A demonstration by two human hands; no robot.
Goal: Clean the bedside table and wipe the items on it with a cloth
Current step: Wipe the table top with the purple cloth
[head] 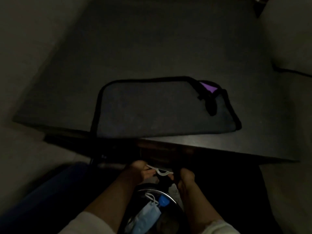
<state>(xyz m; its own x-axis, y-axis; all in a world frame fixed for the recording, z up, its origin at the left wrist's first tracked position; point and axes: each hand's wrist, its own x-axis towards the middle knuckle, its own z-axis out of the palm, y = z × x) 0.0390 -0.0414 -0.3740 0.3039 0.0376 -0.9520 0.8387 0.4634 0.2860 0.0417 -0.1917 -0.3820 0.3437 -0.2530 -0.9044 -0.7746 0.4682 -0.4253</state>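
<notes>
In dim light, a round metal bin [170,198] sits nearest the camera, between the person's two forearms, with a pale blue face mask [146,215] and a blue bottle cap [164,200] lying inside it. Just above the bin, the left hand [141,171] and the right hand [184,177] are held close together below the table's front edge, each pinching one end of a thin white curved object [159,173]; a dark piece hangs from the right hand's fingers, possibly fabric, though the gloom makes it hard to tell. Light sleeves show at both wrists. Beyond the hands, the dark bedside table [219,146] stretches across the frame. On its top lies the grey cloth [160,108], spread flat with black edging, its near-left corner reaching the table's front edge. At the cloth's far-right corner a purple patch [208,86] shows beside a black strap [210,105]. A pale wall stands behind.
</notes>
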